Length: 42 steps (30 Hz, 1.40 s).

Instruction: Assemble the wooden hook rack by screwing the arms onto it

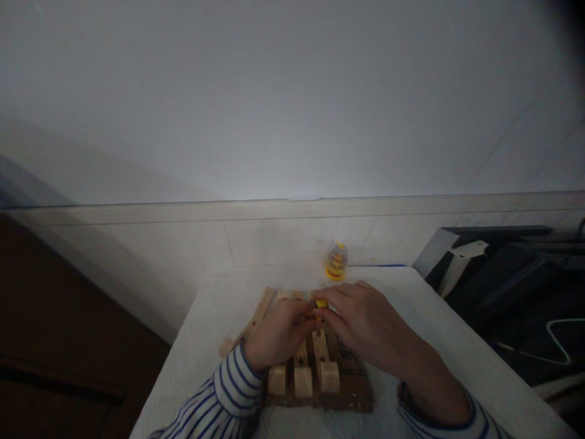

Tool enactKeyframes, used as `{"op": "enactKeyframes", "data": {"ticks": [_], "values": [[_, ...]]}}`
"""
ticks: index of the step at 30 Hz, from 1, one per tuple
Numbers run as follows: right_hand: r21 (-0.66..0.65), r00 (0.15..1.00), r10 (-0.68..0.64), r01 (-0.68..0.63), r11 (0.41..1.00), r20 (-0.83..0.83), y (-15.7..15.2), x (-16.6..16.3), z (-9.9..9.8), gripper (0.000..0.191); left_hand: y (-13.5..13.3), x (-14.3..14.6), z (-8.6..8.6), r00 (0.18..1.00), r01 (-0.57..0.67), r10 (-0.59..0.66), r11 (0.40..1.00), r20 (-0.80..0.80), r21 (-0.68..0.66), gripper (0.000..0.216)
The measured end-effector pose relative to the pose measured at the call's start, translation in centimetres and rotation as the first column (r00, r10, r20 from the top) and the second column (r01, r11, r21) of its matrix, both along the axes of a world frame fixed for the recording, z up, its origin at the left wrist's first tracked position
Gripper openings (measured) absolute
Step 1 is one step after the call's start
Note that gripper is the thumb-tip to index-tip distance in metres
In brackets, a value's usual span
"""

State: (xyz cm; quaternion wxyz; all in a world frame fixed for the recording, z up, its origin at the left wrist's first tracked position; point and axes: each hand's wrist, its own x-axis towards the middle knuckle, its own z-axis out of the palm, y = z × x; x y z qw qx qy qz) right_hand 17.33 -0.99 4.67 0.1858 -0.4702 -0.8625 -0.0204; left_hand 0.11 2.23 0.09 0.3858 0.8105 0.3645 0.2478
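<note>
My right hand point(363, 323) is closed with its fingertips pinched on a small yellow handle point(322, 303), which looks like that of a screwdriver; its lower end is hidden. Fingers closed, my left hand point(280, 332) meets the right fingertips from the left, and what it pinches is hidden. Below both hands lie pale wooden strips point(320, 346) with dark holes or screws, and wooden blocks point(329, 377) at their near ends. They rest on a dark brown wooden board point(361, 393). One strip point(261, 314) slants out at the left, past the board.
A cone-shaped clear case with a yellow base point(336, 265) stands at the back of the white table point(183, 390), close to the wall point(274, 122). Dark flat panels point(512, 292) and a pale cable point(555, 341) are on the right. Dark brown furniture point(68, 323) stands left.
</note>
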Motion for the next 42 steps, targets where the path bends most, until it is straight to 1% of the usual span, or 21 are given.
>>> {"op": "enactKeyframes", "data": {"ticks": [3,8,14,20,24,30,39,42], "values": [[0.001,1.0,-0.001,0.001,1.0,-0.003,0.0,0.0,0.0,0.014,0.0,0.1,-0.1,1.0,-0.01,0.01,1.0,0.0,-0.006,0.017],[-0.041,1.0,-0.017,0.017,0.999,-0.001,0.0,0.0,0.1,0.012,-0.2,0.3,0.1,0.999,-0.035,0.034,0.999,-0.005,-0.039,0.014],[-0.044,1.0,-0.009,0.009,0.999,-0.018,0.0,-0.1,0.1,0.012,-0.1,0.4,-0.1,0.996,-0.083,0.083,0.997,0.03,0.0,0.014],[-0.048,0.999,-0.005,0.002,0.999,-0.051,0.0,-0.2,0.0,0.015,-0.1,0.4,-0.3,0.99,-0.137,0.137,0.991,-0.016,0.012,0.014],[-0.02,0.996,0.03,-0.032,0.999,-0.088,-0.2,-0.2,0.1,0.021,-0.1,0.4,-0.3,0.99,-0.138,0.138,0.99,-0.007,0.027,0.012],[-0.037,0.992,0.065,-0.069,0.997,-0.106,-0.1,-0.1,0.1,0.021,0.0,0.4,-0.5,0.992,-0.124,0.124,0.992,0.018,-0.004,0.011],[-0.034,0.995,0.054,-0.057,0.998,-0.089,0.2,-0.2,-0.2,0.023,0.2,0.2,-0.8,0.991,-0.134,0.134,0.991,0.018,0.013,0.014],[-0.029,0.996,0.039,-0.041,0.999,-0.077,0.2,-0.3,-0.2,0.021,0.1,0.2,-0.6,0.993,-0.115,0.115,0.993,0.026,0.002,0.013]]}}
